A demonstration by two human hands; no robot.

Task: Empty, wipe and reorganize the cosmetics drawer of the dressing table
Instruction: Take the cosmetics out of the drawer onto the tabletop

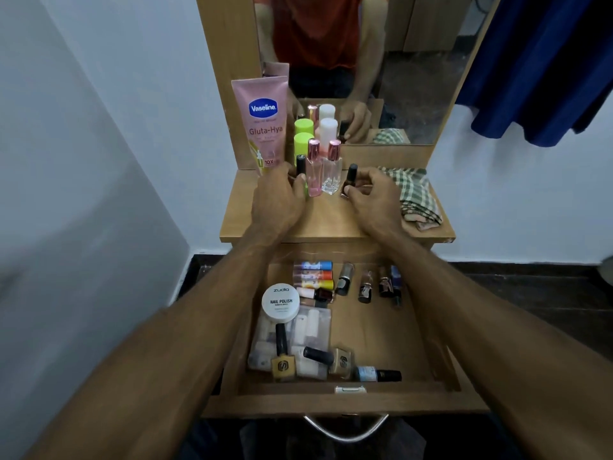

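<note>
Both hands set bottles upright on the worktop (pixel 331 220), clearing the drawer (pixel 374 330): right hand (pixel 371 190) pinches a dark polish bottle (pixel 350 180); left hand (pixel 282 194) seemingly grips a black-capped tube (pixel 301 166).

— What's behind the left hand (pixel 282 197)?
— Its fingers cover the lower part of a black-capped tube (pixel 301 165).
— And the drawer (pixel 345 398)?
— Forearms hide both side walls; labels on the small bottles (pixel 365 288) are too tiny to read.

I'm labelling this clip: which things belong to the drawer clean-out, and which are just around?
Job: drawer; nail polish remover tub; dark polish bottle in right hand; black tube at left hand; checked cloth.
Around: blue curtain; mirror.
</note>
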